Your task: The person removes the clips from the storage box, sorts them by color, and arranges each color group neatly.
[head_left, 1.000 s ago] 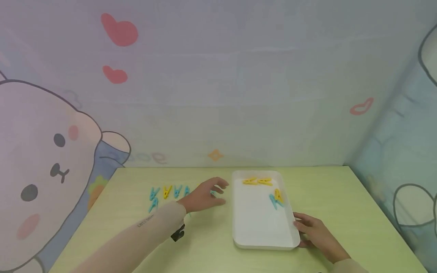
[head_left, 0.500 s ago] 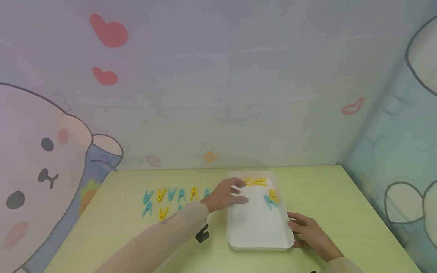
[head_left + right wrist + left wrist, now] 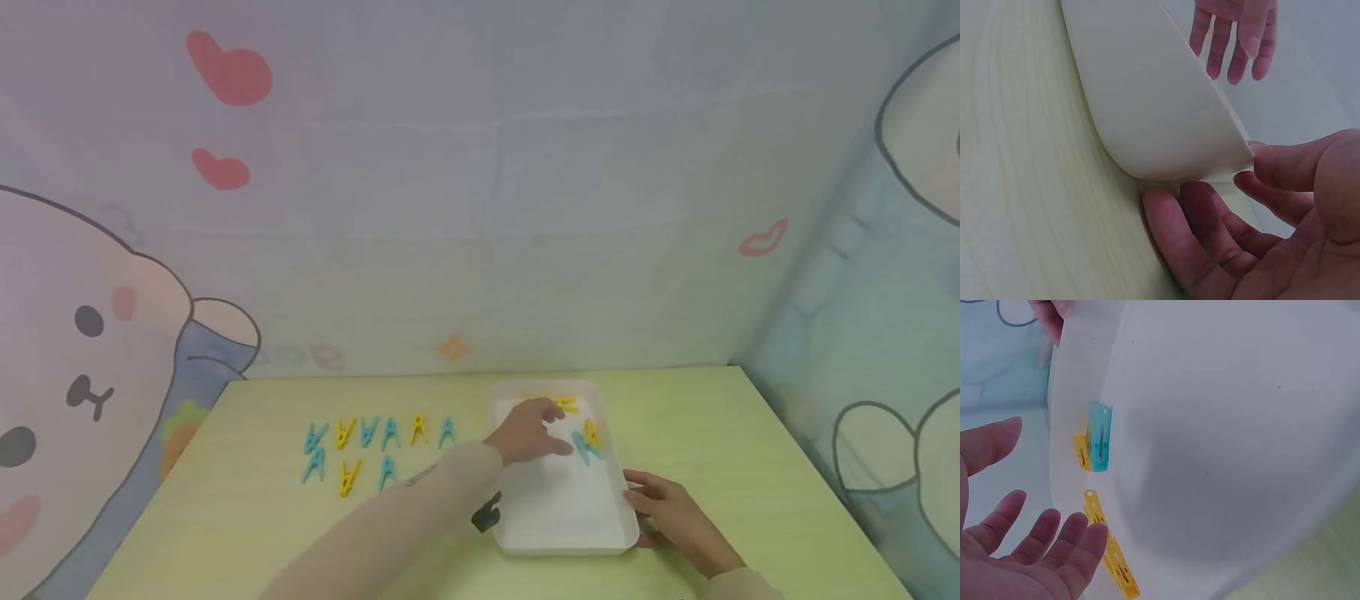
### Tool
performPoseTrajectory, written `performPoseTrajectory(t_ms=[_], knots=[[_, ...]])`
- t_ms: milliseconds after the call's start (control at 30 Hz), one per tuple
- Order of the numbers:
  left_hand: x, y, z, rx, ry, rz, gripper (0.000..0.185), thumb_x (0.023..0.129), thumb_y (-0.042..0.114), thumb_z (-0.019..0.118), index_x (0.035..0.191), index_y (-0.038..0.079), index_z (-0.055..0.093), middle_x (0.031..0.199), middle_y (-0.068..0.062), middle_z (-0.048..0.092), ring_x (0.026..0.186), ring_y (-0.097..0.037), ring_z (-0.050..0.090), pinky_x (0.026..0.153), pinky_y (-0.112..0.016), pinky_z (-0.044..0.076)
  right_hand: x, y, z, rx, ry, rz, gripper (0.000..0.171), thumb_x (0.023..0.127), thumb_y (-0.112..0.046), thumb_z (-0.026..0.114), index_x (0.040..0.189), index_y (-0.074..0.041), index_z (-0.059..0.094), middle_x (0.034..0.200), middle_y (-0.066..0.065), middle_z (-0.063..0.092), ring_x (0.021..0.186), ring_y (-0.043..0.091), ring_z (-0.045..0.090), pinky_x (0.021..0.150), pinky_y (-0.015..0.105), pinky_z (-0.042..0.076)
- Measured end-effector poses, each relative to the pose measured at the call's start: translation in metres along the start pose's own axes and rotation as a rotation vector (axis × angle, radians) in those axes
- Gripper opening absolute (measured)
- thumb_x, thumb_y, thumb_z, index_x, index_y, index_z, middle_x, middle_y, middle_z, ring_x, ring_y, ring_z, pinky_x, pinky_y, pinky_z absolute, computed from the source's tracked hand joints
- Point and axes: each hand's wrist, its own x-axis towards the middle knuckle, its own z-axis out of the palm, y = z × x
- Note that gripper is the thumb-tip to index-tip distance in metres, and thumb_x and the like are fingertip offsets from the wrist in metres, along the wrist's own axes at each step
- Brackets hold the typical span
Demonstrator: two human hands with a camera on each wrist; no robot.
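Note:
My left hand (image 3: 528,432) hovers over the white tray (image 3: 562,521) with its fingers loosely spread and nothing between them. At the tray's right edge, my right hand (image 3: 678,512) grips it: in the right wrist view the thumb lies at the rim and the other fingers press under the outer wall (image 3: 1154,106). Inside the tray, a blue clothespin (image 3: 581,450) leans by a yellow clothespin (image 3: 592,432) at the right wall. Yellow clothespins (image 3: 1122,572) lie along the far wall, partly hidden behind my left fingers.
Several clothespins, such as a blue one (image 3: 447,432) and a yellow one (image 3: 349,477), are laid in two rows on the green table (image 3: 247,500) left of the tray. My left forearm covers part of the table beside them. A patterned backdrop (image 3: 487,208) stands behind.
My left hand has moved right, from beside the clothespins to over the tray. More of the rows on the table shows now. My right hand keeps its hold on the tray.

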Motion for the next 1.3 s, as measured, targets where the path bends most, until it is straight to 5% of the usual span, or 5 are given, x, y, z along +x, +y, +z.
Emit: performPoseTrajectory(t_ms=[167, 467, 833, 1300], knots=[[0.011, 0.003, 0.011, 0.069, -0.058, 0.043, 0.044, 0.078, 0.020, 0.083, 0.116, 0.009, 0.065, 0.121, -0.006, 0.061, 0.111, -0.021, 0.055, 0.096, -0.033, 0.045, -0.002, 0.002, -0.004, 0.028, -0.041, -0.041, 0.050, 0.100, -0.016, 0.059, 0.143, 0.004, 0.045, 0.117, 0.016, 0.063, 0.097, 0.027, 0.065, 0.069, 0.043, 0.058], [0.035, 0.005, 0.030, 0.365, -0.137, 0.194, 0.040, 0.079, 0.020, 0.082, 0.117, 0.023, 0.069, 0.114, 0.003, 0.055, 0.096, -0.009, 0.049, 0.088, -0.024, 0.044, -0.006, 0.001, -0.006, 0.051, -0.073, -0.063, 0.050, 0.100, -0.016, 0.058, 0.144, 0.005, 0.044, 0.117, 0.015, 0.063, 0.096, 0.026, 0.064, 0.070, 0.043, 0.058], [0.038, 0.023, 0.045, 0.619, -0.207, 0.145, 0.038, 0.084, 0.021, 0.076, 0.118, 0.038, 0.071, 0.115, 0.007, 0.051, 0.094, -0.011, 0.050, 0.086, -0.042, 0.047, -0.004, 0.004, -0.009, 0.077, -0.150, -0.108, 0.057, 0.101, -0.020, 0.058, 0.146, 0.009, 0.036, 0.119, 0.016, 0.061, 0.098, 0.026, 0.064, 0.072, 0.045, 0.058], [0.039, 0.020, 0.056, 0.760, -0.213, 0.196, 0.043, 0.085, 0.019, 0.074, 0.122, 0.040, 0.068, 0.112, 0.008, 0.047, 0.080, -0.011, 0.050, 0.076, -0.037, 0.045, -0.004, 0.005, -0.010, 0.079, -0.144, -0.101, 0.054, 0.101, -0.019, 0.057, 0.146, 0.005, 0.040, 0.120, 0.016, 0.061, 0.100, 0.026, 0.063, 0.072, 0.044, 0.058]])
